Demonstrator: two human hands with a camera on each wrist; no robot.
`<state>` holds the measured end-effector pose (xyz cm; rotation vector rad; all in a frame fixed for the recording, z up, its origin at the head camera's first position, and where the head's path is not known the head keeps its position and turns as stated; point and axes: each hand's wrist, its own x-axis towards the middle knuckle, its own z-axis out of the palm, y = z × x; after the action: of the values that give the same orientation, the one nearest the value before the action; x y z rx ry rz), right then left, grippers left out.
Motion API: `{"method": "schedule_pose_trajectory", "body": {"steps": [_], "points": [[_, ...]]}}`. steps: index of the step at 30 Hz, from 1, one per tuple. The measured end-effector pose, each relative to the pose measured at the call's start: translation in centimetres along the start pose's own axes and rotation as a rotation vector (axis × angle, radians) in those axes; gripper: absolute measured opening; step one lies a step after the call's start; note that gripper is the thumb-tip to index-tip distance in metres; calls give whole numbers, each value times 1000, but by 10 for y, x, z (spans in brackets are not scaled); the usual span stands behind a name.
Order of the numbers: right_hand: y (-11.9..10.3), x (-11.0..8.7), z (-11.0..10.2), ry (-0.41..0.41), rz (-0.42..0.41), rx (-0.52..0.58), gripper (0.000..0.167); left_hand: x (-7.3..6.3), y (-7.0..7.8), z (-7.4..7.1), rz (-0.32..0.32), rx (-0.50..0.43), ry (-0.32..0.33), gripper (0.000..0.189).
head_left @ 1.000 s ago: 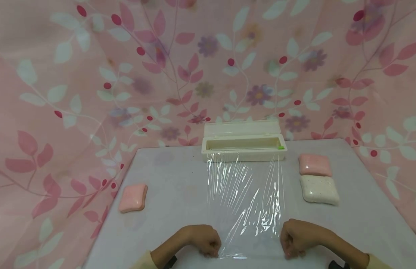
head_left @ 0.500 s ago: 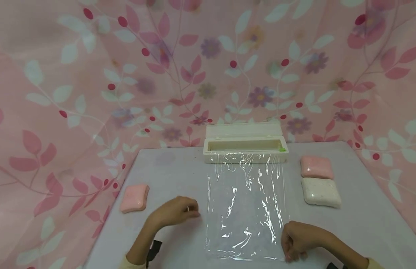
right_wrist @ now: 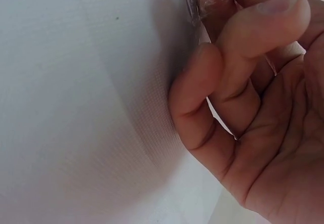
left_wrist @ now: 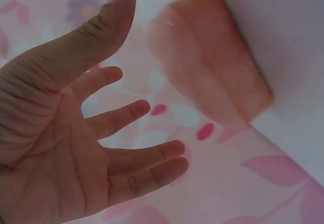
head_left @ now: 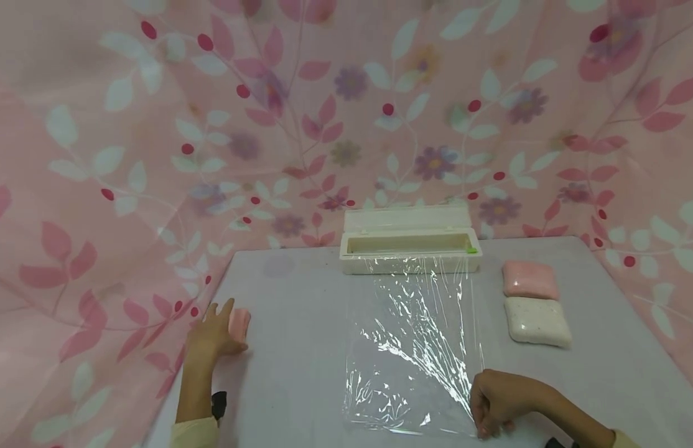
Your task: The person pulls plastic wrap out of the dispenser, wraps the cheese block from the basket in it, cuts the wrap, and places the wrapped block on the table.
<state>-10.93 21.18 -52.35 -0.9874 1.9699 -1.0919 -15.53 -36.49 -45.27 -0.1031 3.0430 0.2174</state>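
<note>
My left hand (head_left: 209, 333) is over the left side of a pink soap bar (head_left: 239, 325), its fingers spread. In the left wrist view the pink bar's brownish side faces the palm, with a gap between bar and thumb. A clear sheet of plastic wrap (head_left: 413, 348) runs from a white dispenser box (head_left: 410, 266) toward the front of the table. At its near right corner my right hand (head_left: 503, 401) pinches the film. The right wrist view shows curled fingers (right_wrist: 195, 90) low over the white surface, with crinkled film at the top.
On the right of the table (head_left: 302, 298) lie another pink bar (head_left: 529, 280) and a white bar (head_left: 538, 322), side by side. The dispenser's lid (head_left: 407, 217) stands raised, and a green cutter piece (head_left: 472, 251) sits at its right end. A flowered pink curtain (head_left: 346, 124) surrounds the table.
My left hand has let go of the film's left corner and moved left to the pink soap bar. The film's left side has slackened onto the table. My right hand stays at its corner.
</note>
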Motion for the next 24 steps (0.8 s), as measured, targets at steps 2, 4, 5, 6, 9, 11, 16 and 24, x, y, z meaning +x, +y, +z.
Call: {"method": "schedule_pose_trajectory", "body": {"steps": [2,4,5,6,9,11,16,24], "points": [[1,0,1,-2,3,3,12,0,-11,6,-10,15,3,88],[2,1,1,-4,6,8,12,3,-18,12,13,10,17,68],[3,1,1,-6,7,12,12,4,-20,15,20,5,21,59],[3,1,1,-6,6,13,12,6,-21,17,22,1,19,51],[2,1,1,-9,0,19,12,10,-23,23,4,-25,-15,38],[1,1,1,-11,-5,22,12,11,-22,26,-15,-26,-26,39],[0,2,0,-17,-3,27,12,11,-25,26,-8,-29,-6,51],[1,1,2,-25,7,66,12,2,-3,8,5,-75,-36,75]]}}
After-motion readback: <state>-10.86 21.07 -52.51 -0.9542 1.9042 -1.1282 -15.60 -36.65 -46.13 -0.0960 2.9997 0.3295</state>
